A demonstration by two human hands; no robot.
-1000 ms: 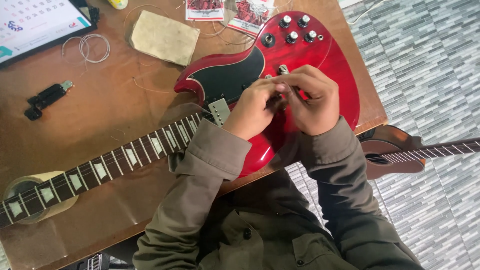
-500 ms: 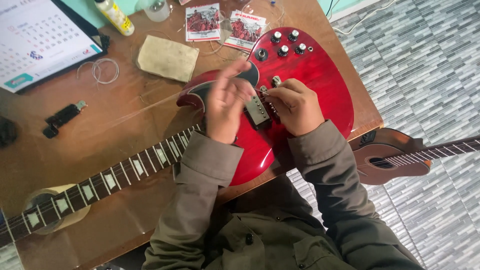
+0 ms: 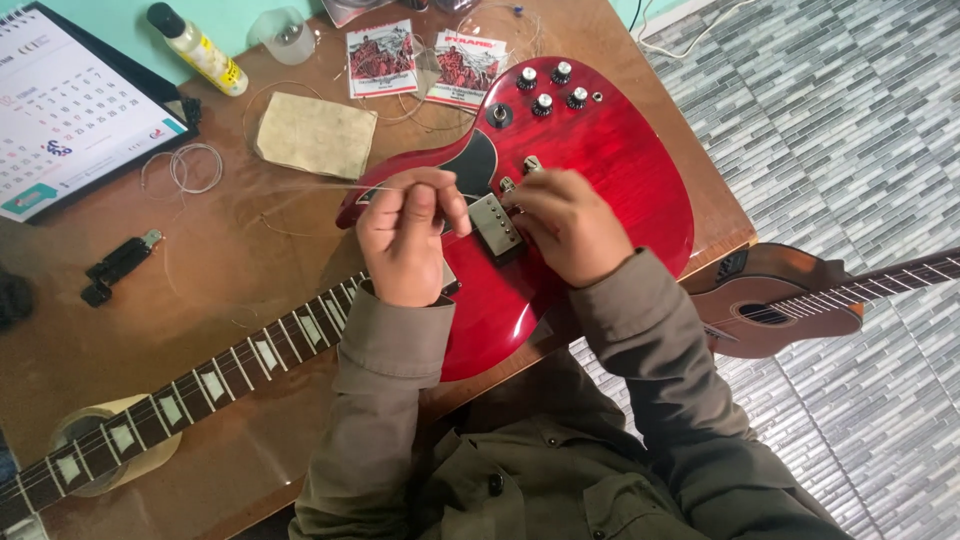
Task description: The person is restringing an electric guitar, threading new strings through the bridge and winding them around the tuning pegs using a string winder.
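A red electric guitar (image 3: 610, 150) lies flat on a brown table (image 3: 150, 300), its neck (image 3: 200, 385) running toward the lower left. My left hand (image 3: 405, 240) is over the body near the neck joint, pinching a thin guitar string (image 3: 300, 187) that stretches out to the left. My right hand (image 3: 565, 225) rests on the body at the bridge, fingers curled beside the metal-covered pickup (image 3: 495, 225). Whether it grips the string's end is hidden.
A tan cloth (image 3: 315, 135), coiled strings (image 3: 185, 168), two string packets (image 3: 425, 65), a small bottle (image 3: 198, 48), a clear cup (image 3: 283, 32), a desk calendar (image 3: 70, 110) and a black tool (image 3: 118, 265) lie on the table. A tape roll (image 3: 75, 425) props the neck. An acoustic guitar (image 3: 800, 295) lies on the tiled floor, right.
My left hand has drawn away from the right hand toward the neck, pulling a string out to the left. The right hand stays at the bridge. The camera view has shifted slightly.
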